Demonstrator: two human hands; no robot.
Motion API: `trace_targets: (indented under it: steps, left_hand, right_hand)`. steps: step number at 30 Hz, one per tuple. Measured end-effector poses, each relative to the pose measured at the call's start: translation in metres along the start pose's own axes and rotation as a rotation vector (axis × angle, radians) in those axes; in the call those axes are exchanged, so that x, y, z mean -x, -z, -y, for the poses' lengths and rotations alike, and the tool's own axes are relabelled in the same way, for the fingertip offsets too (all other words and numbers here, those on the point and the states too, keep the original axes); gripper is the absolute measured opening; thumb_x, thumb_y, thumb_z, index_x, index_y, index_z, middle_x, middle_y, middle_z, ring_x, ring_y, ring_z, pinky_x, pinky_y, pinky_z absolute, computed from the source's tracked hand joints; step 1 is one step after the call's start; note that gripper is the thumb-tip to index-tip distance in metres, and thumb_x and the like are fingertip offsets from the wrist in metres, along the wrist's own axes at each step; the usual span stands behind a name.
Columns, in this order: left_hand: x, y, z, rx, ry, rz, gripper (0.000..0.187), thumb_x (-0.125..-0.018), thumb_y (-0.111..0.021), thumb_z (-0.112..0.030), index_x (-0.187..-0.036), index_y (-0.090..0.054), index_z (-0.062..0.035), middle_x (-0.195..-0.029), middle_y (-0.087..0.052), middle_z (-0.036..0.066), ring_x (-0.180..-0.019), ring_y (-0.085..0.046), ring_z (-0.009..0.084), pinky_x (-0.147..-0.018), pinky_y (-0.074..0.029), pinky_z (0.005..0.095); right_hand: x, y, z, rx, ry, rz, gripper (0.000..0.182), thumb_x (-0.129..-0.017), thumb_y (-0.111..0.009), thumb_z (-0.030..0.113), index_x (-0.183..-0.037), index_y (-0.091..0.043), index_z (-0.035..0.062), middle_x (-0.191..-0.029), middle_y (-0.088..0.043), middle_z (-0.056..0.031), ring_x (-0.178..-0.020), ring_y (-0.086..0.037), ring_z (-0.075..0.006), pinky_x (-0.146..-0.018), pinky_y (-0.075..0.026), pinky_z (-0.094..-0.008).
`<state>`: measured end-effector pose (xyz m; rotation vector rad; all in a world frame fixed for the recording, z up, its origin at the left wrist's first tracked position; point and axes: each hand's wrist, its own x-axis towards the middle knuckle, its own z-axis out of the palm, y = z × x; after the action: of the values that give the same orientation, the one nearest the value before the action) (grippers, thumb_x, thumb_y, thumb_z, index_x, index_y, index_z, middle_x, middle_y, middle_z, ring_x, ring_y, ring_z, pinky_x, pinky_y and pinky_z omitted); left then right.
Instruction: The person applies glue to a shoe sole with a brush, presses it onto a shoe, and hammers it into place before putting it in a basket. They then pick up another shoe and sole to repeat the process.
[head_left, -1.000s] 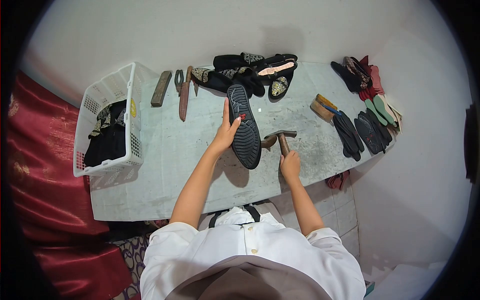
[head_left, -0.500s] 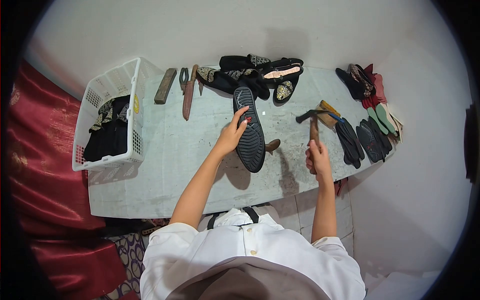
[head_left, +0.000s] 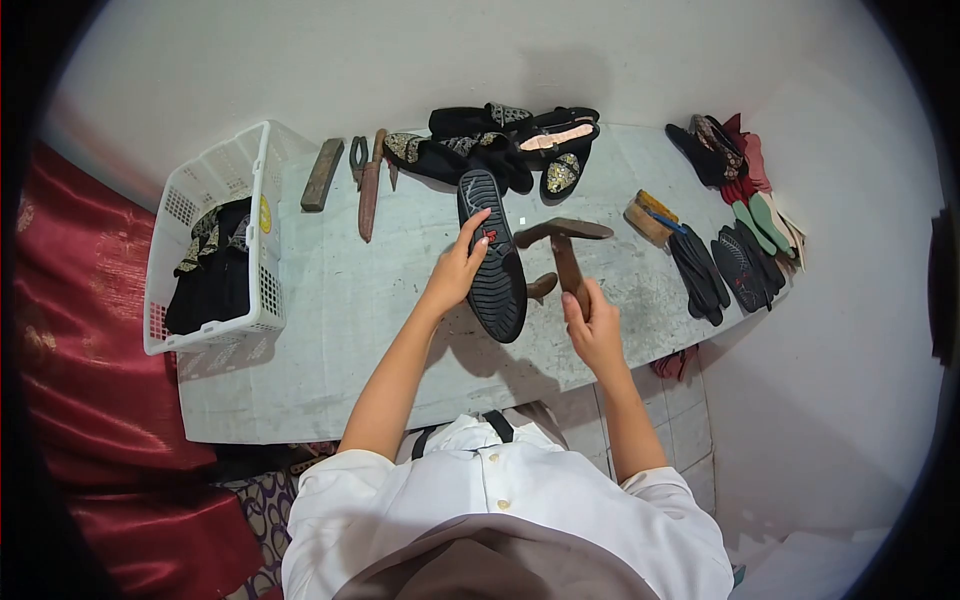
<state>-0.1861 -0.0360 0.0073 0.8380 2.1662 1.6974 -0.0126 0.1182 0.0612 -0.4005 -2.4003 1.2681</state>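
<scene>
In the head view, a black shoe [head_left: 497, 290] is turned with its ridged sole upward and a red mark at mid-sole. My left hand [head_left: 455, 275] grips it by the middle, thumb and finger across the sole. My right hand [head_left: 597, 325] is wrapped round the wooden handle of a hammer [head_left: 566, 262]. The hammer's head is just right of the shoe, its left tip close to the shoe's edge. From behind the shoe pokes a brown rounded piece [head_left: 543, 287], the rest of it hidden.
A white plastic basket [head_left: 265, 300] with black shoes stands left. Along the back lie a dark block [head_left: 322, 175], scissors [head_left: 359, 155], a sheathed knife [head_left: 369, 200] and several decorated shoes [head_left: 562, 177]. Rightward are a wood-backed brush [head_left: 648, 222], black soles [head_left: 697, 275] and green insoles [head_left: 765, 222].
My right hand has brought the hammer leftward, from near the brush to beside the shoe, and its head has turned. My left hand still holds the shoe in nearly the same place.
</scene>
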Motion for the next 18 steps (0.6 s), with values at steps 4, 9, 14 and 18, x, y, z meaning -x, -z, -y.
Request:
trace_targets:
  steps: [4, 9, 14, 18]
  left_hand:
    - [-0.001, -0.001, 0.005, -0.017, -0.034, -0.015, 0.043, -0.097, -0.039, -0.033, -0.139, -0.032, -0.0279, -0.118, -0.056, 0.024, -0.112, -0.051, 0.0445, -0.092, -0.041, 0.0424]
    - [0.000, -0.001, 0.004, -0.030, -0.052, -0.023, 0.043, -0.097, -0.040, -0.034, -0.138, -0.033, -0.0282, -0.116, -0.057, 0.024, -0.111, -0.052, 0.0440, -0.090, -0.042, 0.0427]
    - [0.001, -0.002, 0.001, -0.058, -0.021, -0.036, 0.043, -0.097, -0.041, -0.035, -0.138, -0.033, -0.0291, -0.117, -0.057, 0.024, -0.111, -0.052, 0.0441, -0.090, -0.042, 0.0430]
    - [0.003, -0.002, -0.002, -0.097, -0.021, -0.053, 0.043, -0.097, -0.041, -0.035, -0.139, -0.033, -0.0295, -0.116, -0.057, 0.024, -0.110, -0.052, 0.0442, -0.088, -0.043, 0.0439]
  right_hand:
    - [0.002, -0.004, 0.004, 0.057, 0.178, -0.121, 0.023, -0.089, -0.060, 0.023, -0.097, -0.053, 0.0027, -0.058, -0.053, -0.0121, -0.049, -0.052, -0.0205, -0.049, -0.042, -0.0312]
    - [0.010, -0.010, 0.003, 0.084, -0.003, 0.079, 0.022, -0.088, -0.061, 0.021, -0.097, -0.052, 0.0033, -0.062, -0.058, -0.0162, -0.055, -0.060, -0.0329, -0.051, -0.044, -0.0344]
    - [0.022, -0.015, -0.009, 0.156, 0.139, -0.042, 0.025, -0.086, -0.062, 0.024, -0.096, -0.051, 0.0039, -0.063, -0.059, -0.0180, -0.059, -0.061, -0.0365, -0.051, -0.046, -0.0379]
    - [0.026, -0.016, -0.001, 0.198, 0.054, 0.064, 0.026, -0.086, -0.063, 0.026, -0.095, -0.051, 0.0044, -0.065, -0.060, -0.0189, -0.060, -0.061, -0.0382, -0.051, -0.046, -0.0396]
